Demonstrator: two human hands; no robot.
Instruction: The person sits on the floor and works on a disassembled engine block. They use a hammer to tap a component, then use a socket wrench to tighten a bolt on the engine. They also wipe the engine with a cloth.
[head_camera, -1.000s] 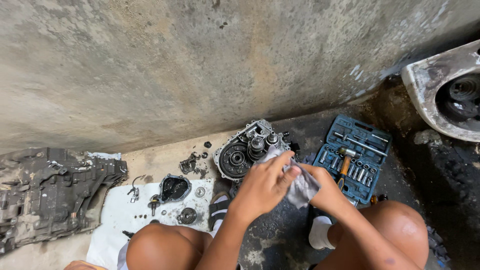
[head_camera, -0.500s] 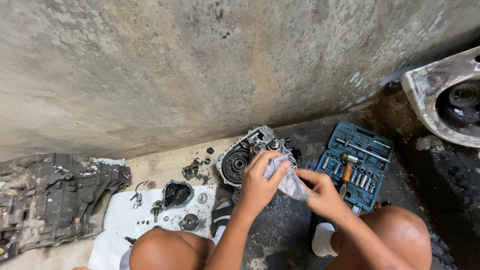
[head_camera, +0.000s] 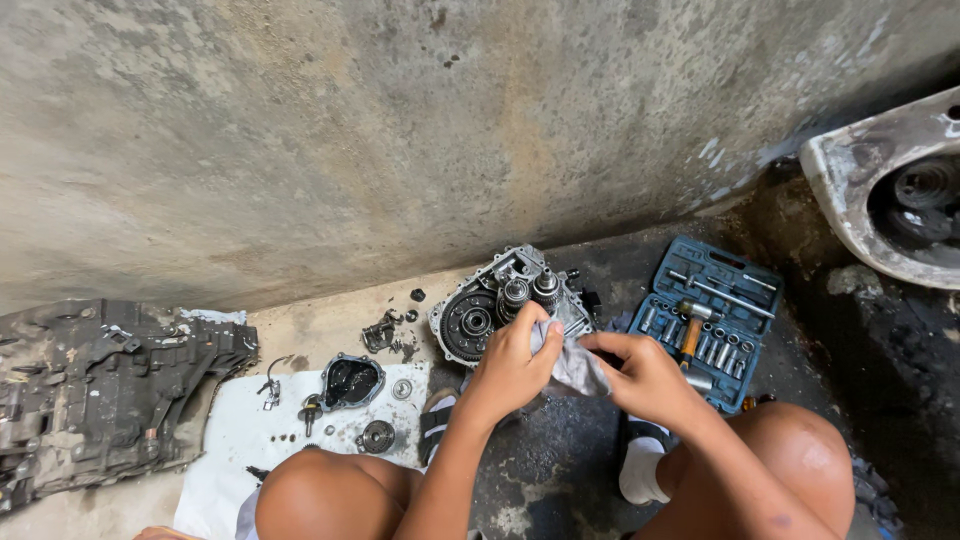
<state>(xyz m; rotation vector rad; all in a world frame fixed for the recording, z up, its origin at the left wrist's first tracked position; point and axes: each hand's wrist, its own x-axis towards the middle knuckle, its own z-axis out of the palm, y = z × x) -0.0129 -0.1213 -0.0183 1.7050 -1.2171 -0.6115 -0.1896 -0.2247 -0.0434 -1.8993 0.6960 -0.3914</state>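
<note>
I look down and see my left hand (head_camera: 510, 365) and my right hand (head_camera: 640, 375) close together, low over the floor (head_camera: 560, 470). Both hold one grey rag (head_camera: 572, 365). The fingers of my left hand are curled shut on its top edge. The fingers of my right hand are bent and pinch its right side. The rag is between the two hands, so each hand can pull or rub against the other. I cannot tell if something small is wrapped inside it.

The rag looks soft, crumpled and a bit dirty. It hangs in folds.

Just past my hands is an open metal gear case (head_camera: 505, 305) on the floor. It has round gears standing up in it, and it looks oily and dark. It sits near enough that I can reach it without moving.

To the right lies an open blue tool box (head_camera: 715, 320) with shiny sockets in rows. To the left, small parts lie on a white sheet (head_camera: 240, 430), which keeps them off the dirty floor. A black cover (head_camera: 352, 381) is one of them. A big grimy casing (head_camera: 95, 390) lies far left, by the wall (head_camera: 400, 130).
</note>
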